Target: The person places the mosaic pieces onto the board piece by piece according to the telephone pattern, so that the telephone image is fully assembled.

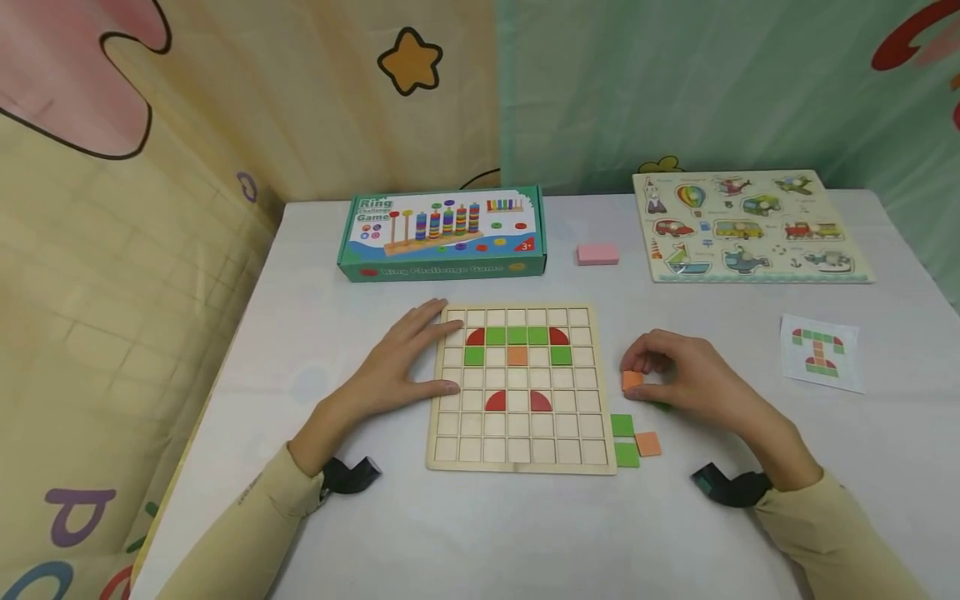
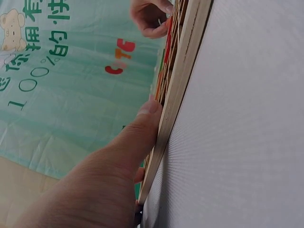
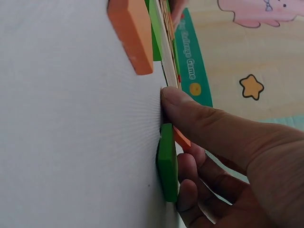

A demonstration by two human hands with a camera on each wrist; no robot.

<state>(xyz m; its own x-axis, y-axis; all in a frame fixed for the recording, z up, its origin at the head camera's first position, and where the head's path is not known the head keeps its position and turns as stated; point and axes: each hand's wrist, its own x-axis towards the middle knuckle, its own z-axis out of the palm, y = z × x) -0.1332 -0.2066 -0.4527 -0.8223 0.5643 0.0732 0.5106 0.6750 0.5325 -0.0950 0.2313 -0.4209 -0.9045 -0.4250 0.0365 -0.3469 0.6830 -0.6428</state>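
A wooden grid board (image 1: 480, 450) lies flat on the table, with red quarter-round, green square and orange square pieces set in some of its cells. My left hand (image 1: 401, 358) rests at the board's left edge, thumb and fingertips spread over the rim. To the right of the board, my right hand (image 1: 690, 375) pinches an orange square tile (image 1: 632, 381) between thumb and fingers. A green tile (image 3: 167, 164) stands close by those fingers in the right wrist view, mostly hidden in the head view. Two green tiles (image 1: 622, 426) and another orange tile (image 1: 648, 444) lie beside the board's lower right corner.
A printed pattern card (image 1: 821, 352) lies at the right. Along the back are a green ring game box (image 1: 442, 233), a pink block (image 1: 597, 254) and a vehicle picture puzzle (image 1: 750, 225). Curtains hang behind the white table (image 1: 525, 533).
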